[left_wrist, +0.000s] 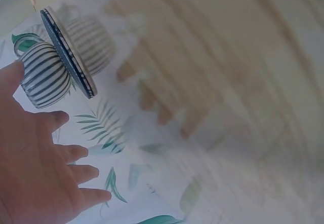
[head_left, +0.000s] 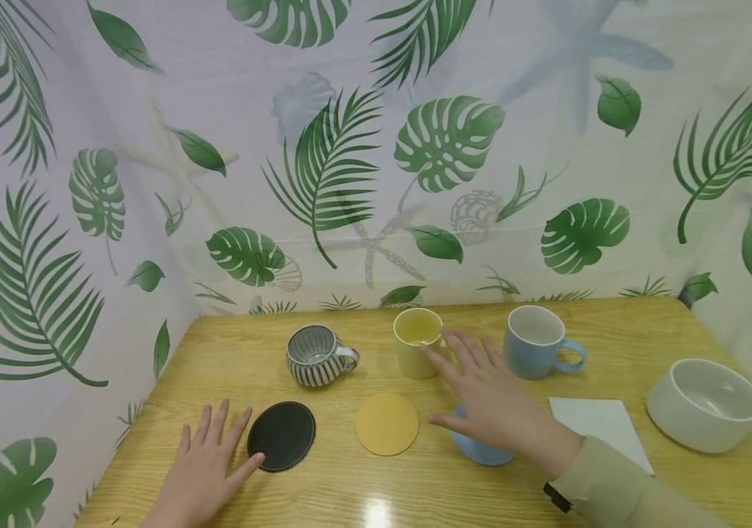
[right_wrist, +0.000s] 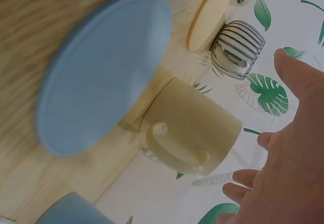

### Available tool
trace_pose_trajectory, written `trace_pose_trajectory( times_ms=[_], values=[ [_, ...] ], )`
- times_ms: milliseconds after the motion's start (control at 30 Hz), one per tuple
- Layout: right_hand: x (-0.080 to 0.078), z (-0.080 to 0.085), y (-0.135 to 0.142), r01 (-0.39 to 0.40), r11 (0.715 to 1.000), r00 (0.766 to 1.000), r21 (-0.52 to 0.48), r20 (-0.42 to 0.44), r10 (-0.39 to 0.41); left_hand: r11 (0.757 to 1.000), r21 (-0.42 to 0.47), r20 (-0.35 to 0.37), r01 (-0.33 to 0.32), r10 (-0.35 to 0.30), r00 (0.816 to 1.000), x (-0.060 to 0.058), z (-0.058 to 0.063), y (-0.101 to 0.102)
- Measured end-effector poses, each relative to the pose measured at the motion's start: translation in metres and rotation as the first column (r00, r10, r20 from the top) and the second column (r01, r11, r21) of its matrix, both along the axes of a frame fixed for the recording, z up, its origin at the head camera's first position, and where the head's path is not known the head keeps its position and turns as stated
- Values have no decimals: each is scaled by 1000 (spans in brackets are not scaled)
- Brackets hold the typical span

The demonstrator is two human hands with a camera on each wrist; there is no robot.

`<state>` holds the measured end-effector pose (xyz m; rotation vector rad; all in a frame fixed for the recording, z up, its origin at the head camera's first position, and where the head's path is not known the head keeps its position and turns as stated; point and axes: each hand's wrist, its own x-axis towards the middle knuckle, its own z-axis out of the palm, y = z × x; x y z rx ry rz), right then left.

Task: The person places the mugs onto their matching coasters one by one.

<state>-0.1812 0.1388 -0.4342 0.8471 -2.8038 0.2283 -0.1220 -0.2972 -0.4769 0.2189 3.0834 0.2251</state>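
Note:
My left hand (head_left: 199,469) has its fingers spread just left of a round black coaster (head_left: 282,436), the thumb tip overlapping the coaster's lower edge in the head view. Above the table, my right hand (head_left: 491,403) reaches forward over a round blue coaster (head_left: 484,451), hiding part of it. Its fingertips overlap the side of a yellow mug (head_left: 415,356) there; in the right wrist view the relaxed fingers lie beyond the mug's rim, apart from its handle. A striped mug (head_left: 315,359) stands behind the black coaster. Between the hands lies a round yellow coaster (head_left: 386,424).
A blue mug (head_left: 534,348) stands at the back right, handle pointing right. Farther right is a wide white mug (head_left: 706,407), with a white square coaster (head_left: 596,425) to its left. A leaf-patterned cloth (head_left: 349,242) rises behind the wooden table (head_left: 231,352).

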Motion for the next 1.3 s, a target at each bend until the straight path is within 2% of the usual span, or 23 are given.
trace_pose_trajectory(
  times_ms=[300,667,800,1133,1300],
  values=[
    [-7,4,-21,-26,1000,1000,-11,14,26,998,22,42,50,-51,998,-5,-7,-12],
    [-12,5,-35,-44,999,999,-2,23,44,988,28,7,154,-154,988,-6,-13,-25],
    [-12,6,-38,-46,999,999,8,29,46,985,20,18,174,-175,984,-8,-15,-27],
    [-15,1,-43,-62,998,996,-6,68,62,982,11,60,189,-190,980,-13,-13,-25],
    [-17,3,-48,-72,997,995,-12,73,73,982,-4,46,190,-190,981,-16,-14,-23]
  ],
)
